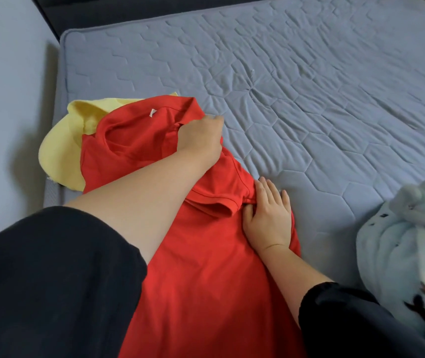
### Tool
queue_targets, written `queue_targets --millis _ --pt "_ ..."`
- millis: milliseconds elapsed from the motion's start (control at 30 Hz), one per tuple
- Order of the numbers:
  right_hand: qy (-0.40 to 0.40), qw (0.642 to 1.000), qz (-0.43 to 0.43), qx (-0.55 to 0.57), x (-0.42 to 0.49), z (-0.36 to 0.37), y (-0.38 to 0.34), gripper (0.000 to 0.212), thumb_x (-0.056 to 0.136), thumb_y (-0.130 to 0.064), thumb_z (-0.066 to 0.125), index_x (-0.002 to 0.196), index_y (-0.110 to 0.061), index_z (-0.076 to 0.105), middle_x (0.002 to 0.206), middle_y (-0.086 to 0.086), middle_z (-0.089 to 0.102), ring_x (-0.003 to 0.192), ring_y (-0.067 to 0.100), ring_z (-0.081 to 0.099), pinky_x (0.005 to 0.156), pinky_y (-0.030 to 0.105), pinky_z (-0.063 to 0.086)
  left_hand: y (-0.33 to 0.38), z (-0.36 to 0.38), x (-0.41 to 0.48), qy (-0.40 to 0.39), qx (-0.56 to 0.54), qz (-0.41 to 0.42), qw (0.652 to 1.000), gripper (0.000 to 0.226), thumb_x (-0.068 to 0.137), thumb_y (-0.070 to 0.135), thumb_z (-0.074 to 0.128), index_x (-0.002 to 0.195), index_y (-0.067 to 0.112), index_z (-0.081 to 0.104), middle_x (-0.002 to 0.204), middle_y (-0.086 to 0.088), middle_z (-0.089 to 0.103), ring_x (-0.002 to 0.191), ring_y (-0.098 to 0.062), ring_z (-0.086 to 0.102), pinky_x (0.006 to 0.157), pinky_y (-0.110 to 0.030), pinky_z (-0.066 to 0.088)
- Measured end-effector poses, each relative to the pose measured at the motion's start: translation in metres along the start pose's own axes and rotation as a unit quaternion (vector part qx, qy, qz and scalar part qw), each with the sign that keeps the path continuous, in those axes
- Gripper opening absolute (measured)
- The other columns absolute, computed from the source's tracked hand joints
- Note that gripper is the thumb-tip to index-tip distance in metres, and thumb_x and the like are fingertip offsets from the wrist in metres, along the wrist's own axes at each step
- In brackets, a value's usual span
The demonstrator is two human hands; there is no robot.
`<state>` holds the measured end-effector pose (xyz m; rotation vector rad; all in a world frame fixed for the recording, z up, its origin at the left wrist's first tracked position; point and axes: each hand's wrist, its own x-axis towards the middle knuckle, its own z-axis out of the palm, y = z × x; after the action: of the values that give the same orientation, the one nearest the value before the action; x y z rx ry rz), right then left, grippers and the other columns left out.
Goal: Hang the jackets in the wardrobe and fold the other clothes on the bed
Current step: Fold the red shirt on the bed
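Red shirt (206, 280) lies lengthwise on the bed (309, 99), close to your body. Its hem runs out of frame at the bottom, and your left forearm covers part of the chest. Judged handling: light, limp knit with no stiffness, likely to slide on the quilted cover, so take it at seams (shoulder, sleeve cuff, side edge), not mid-panel. Your right grip (268, 218) rests flat on the shirt's side edge, just beside the sleeve laid over the body; its fingers are straight and hold nothing. Farther out, your left grip (201, 135) sits at the shoulder by the collar. The thumb is buried in a fold, so you cannot tell pinch from mere press. Yellow garment (61, 151) lies partly under the collar end, type unreadable. Pale fluffy garment (399, 241) is cut off at the right edge.
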<state>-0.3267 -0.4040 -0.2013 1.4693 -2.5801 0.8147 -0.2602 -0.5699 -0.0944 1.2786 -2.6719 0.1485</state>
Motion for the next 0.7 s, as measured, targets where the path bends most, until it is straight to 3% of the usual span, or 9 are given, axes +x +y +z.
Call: queue_targets --millis 167,233,300,333,433,467,567,600,700 --pt "0.012 1.000 -0.003 0.000 0.001 0.001 -0.001 0.057 0.080 -0.026 0.034 0.124 0.001 0.059 0.131 0.015 0.058 0.126 0.030 0.052 0.107 0.052 0.033 0.000 0.005 0.012 -0.010 0.118 0.162 0.980 0.025 0.088 0.007 0.052 0.112 0.008 0.059 0.117 -0.009 0.054 0.110 -0.030 0.050 0.071 -0.035 0.036" --pt "0.011 1.000 -0.003 -0.001 0.001 0.002 -0.001 0.057 0.080 -0.026 0.034 0.124 0.001 0.059 0.131 0.015 0.058 0.126 0.030 0.052 0.107 0.052 0.033 0.002 0.003 0.017 -0.038 0.089 0.109 0.989 0.024 0.089 0.006 0.050 0.110 0.005 0.062 0.116 -0.012 0.059 0.110 -0.032 0.054 0.076 -0.036 0.042" --pt "0.014 1.000 -0.003 -0.002 0.001 0.002 -0.001 0.057 0.079 -0.026 0.035 0.123 0.001 0.059 0.131 0.015 0.058 0.125 0.030 0.052 0.107 0.052 0.033 0.001 0.002 0.027 -0.074 -0.039 -0.067 0.994 0.027 0.091 0.012 0.053 0.116 0.005 0.061 0.122 -0.014 0.060 0.114 -0.032 0.056 0.084 -0.037 0.046" --pt "0.016 1.000 -0.003 -0.002 0.001 0.002 -0.001 0.057 0.079 -0.026 0.035 0.123 0.001 0.059 0.131 0.015 0.058 0.125 0.030 0.053 0.107 0.052 0.033 -0.002 0.000 0.033 -0.093 -0.154 -0.184 0.966 0.031 0.093 0.016 0.052 0.122 0.005 0.058 0.128 -0.014 0.058 0.119 -0.031 0.055 0.086 -0.034 0.046" --pt "0.020 1.000 -0.004 -0.004 0.002 0.002 -0.001 0.056 0.079 -0.025 0.035 0.123 0.001 0.059 0.129 0.015 0.059 0.124 0.030 0.054 0.106 0.052 0.034 -0.018 -0.002 0.040 -0.147 -0.487 -0.387 0.769 0.041 0.100 0.020 0.039 0.139 0.006 0.043 0.142 -0.011 0.047 0.128 -0.026 0.048 0.085 -0.030 0.044" --pt "0.020 1.000 -0.005 -0.004 0.002 0.002 -0.001 0.056 0.079 -0.025 0.035 0.123 0.001 0.059 0.129 0.015 0.059 0.124 0.030 0.054 0.106 0.052 0.034 -0.025 -0.001 0.039 -0.160 -0.479 -0.395 0.768 0.042 0.101 0.022 0.038 0.139 0.004 0.042 0.143 -0.012 0.046 0.128 -0.027 0.047 0.089 -0.031 0.044" --pt "0.021 1.000 -0.005 -0.001 0.002 0.002 -0.001 0.056 0.079 -0.025 0.035 0.123 0.001 0.060 0.129 0.015 0.059 0.123 0.030 0.054 0.106 0.052 0.035 -0.038 0.006 0.024 -0.139 -0.264 -0.284 0.911 0.051 0.097 0.043 0.046 0.112 -0.003 0.062 0.120 -0.020 0.062 0.113 -0.034 0.056 0.084 -0.034 0.041" --pt "0.021 1.000 -0.005 0.000 0.001 0.002 -0.001 0.056 0.079 -0.025 0.035 0.122 0.001 0.060 0.129 0.015 0.059 0.123 0.030 0.054 0.106 0.052 0.034 -0.039 0.005 0.016 -0.140 -0.245 -0.234 0.930 0.056 0.093 0.052 0.047 0.095 0.000 0.066 0.108 -0.019 0.066 0.104 -0.034 0.058 0.078 -0.033 0.038" --pt "0.020 1.000 -0.006 -0.004 0.002 0.002 -0.001 0.055 0.080 -0.025 0.035 0.123 0.001 0.059 0.129 0.015 0.059 0.124 0.030 0.053 0.106 0.051 0.034 -0.048 -0.002 -0.004 -0.222 -0.359 -0.208 0.883 0.052 0.081 0.064 0.058 0.075 0.013 0.066 0.086 -0.003 0.069 0.083 -0.020 0.062 0.072 -0.026 0.041"
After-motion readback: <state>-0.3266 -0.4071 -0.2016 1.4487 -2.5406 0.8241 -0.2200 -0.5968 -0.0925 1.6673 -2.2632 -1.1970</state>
